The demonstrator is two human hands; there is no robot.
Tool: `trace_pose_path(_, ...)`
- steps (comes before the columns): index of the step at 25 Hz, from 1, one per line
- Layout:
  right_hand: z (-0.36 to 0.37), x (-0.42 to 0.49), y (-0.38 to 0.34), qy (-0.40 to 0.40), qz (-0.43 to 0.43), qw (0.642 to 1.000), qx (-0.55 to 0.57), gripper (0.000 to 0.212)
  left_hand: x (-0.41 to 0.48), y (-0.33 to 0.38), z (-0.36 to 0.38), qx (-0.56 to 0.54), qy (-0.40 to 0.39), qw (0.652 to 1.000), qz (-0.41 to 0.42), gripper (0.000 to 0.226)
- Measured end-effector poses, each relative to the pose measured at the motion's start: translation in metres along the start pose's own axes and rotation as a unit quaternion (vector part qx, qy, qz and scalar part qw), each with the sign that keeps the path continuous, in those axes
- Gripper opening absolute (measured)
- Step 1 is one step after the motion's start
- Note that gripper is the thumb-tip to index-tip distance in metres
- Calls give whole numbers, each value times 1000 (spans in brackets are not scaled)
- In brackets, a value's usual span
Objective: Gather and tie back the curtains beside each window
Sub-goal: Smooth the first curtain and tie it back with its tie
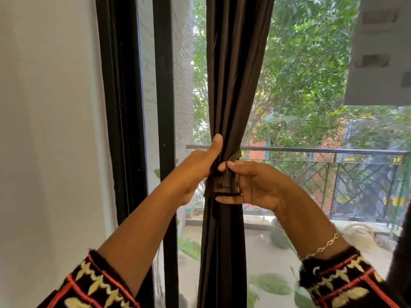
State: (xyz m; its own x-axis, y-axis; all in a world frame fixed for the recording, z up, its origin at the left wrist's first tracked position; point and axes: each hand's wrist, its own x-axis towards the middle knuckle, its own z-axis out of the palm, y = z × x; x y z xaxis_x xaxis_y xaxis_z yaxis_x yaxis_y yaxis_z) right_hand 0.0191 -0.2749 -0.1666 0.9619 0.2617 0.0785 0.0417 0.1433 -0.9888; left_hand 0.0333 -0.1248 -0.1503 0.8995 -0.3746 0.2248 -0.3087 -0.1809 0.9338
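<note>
At the window, a gathered dark curtain [231, 85] is pinched by left hand [200, 172] and right hand [255, 185] fingers; the tie-back [229, 174] seems mid-knot, tightening judged next

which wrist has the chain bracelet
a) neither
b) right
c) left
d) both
b) the thin chain bracelet sits on the wrist of the right hand, just above the patterned sleeve, while the wrist below the left hand is bare; both hands are at the gathered dark curtain.
</note>
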Motion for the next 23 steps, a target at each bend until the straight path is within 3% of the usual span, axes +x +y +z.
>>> trace_pose_path(4, 10, 3, 2, 24, 4, 1000, -13, 22, -14, 0, 8, -31, -37, 999, -2, 65)
trace_pose_path(6, 11, 5, 5, 45, -4, 999, -16, 22, -19, 0, 12, 5, 25, 999, 48, 58)
trace_pose_path(7, 12, 5, 6, 54, -14, 998, -16, 24, -20, -2, 13, 61, 113, 985, 118, 49)
trace_pose_path(8, 12, 5, 7, 63, -27, 997, -21, 27, -21, -2, 13, 125, 223, 943, 215, 39)
trace_pose_path(9, 12, 6, 9, 73, -46, 996, -33, 28, -22, 0, 14, 174, 287, 895, 295, 30)
trace_pose_path(10, 13, 6, 11, 82, -70, 993, -49, 26, -21, 2, 17, 207, 293, 872, 333, 25)
trace_pose_path(13, 19, 3, 18, 135, -128, 976, -113, 26, -12, 10, 28, 336, 201, 886, 248, 30)
trace_pose_path(15, 22, 2, 23, 177, -160, 957, -164, 28, -3, 13, 32, 393, 196, 876, 197, 32)
trace_pose_path(20, 19, 0, 33, 184, -247, 918, -250, 33, 9, 21, 31, 371, 165, 902, 144, 20)
trace_pose_path(23, 16, -7, 42, 187, -292, 872, -344, 22, 7, 18, 27, 339, 149, 918, 140, 21)
